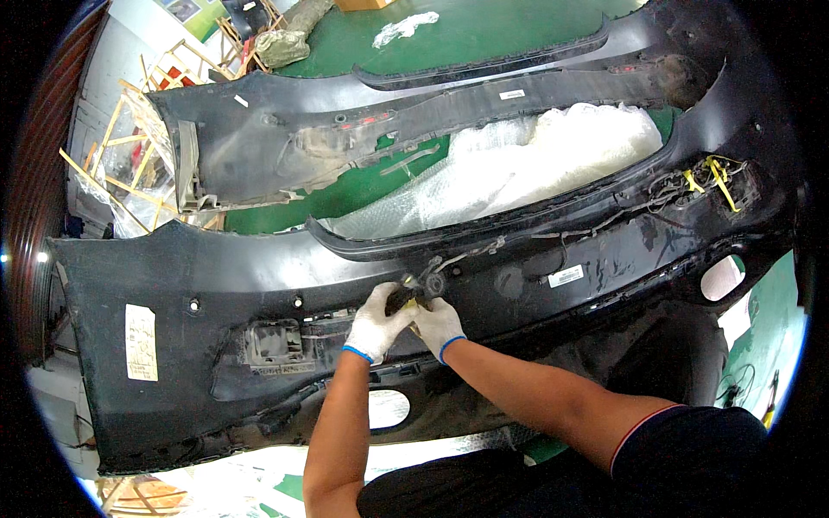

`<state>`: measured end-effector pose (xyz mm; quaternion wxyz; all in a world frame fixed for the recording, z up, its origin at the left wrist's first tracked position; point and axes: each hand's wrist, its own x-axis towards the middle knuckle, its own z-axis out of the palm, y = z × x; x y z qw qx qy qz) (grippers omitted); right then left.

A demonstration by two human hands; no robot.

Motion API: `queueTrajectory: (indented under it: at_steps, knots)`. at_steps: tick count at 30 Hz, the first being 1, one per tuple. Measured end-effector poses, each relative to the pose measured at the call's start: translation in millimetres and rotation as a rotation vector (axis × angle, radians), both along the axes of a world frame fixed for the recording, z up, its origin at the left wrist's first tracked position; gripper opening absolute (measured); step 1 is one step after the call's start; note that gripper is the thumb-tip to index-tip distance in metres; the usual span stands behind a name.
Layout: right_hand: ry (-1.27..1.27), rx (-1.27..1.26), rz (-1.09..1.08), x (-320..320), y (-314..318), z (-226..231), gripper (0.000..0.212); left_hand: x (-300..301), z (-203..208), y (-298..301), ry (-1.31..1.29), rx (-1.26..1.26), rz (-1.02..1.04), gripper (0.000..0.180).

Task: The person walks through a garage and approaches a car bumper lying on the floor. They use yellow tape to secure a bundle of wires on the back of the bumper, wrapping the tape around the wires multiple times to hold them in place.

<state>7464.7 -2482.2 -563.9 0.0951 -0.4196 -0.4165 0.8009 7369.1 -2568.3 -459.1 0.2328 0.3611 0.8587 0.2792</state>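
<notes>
A black car bumper cover (259, 345) lies in front of me with its inner side up. My left hand (380, 321), in a white knit glove with a blue cuff, is closed at the middle of the bumper. Close against it, my right hand (439, 326) in a matching glove is closed too. Between the fingertips shows a small yellowish bit, too small to name. Just beyond the hands sits a round black fitting (433, 283). From there a dark wiring harness (535, 236) runs to the right, towards yellow straps (718, 183) at the bumper's far right.
A second black bumper (233, 129) lies beyond the first. Bubble wrap (553, 160) fills the gap between them. At the far left stand wooden slats (129, 138) with plastic film. A handwritten paper label (141, 342) is stuck on the near bumper's left end. The floor (484, 39) is green.
</notes>
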Motion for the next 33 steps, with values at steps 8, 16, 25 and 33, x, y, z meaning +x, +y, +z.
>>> queueTrajectory:
  at_steps: [8, 16, 25, 33]
  knots:
    - [-0.026, 0.114, 0.019, 0, 1, -2, 0.042, 4, -16, 0, 0.020, 0.134, 0.067, 0.044]
    - [0.286, -0.298, -0.091, 10, 6, 15, 0.030, 8, -24, 2, -0.138, 0.217, 0.269, 0.042]
    - [0.359, -0.340, 0.006, 12, 16, 20, 0.021, 14, -12, -3, -0.006, 0.126, 0.177, 0.048]
    - [0.351, -0.423, 0.012, 8, 12, 16, 0.024, 1, -14, -8, -0.033, 0.082, 0.128, 0.042]
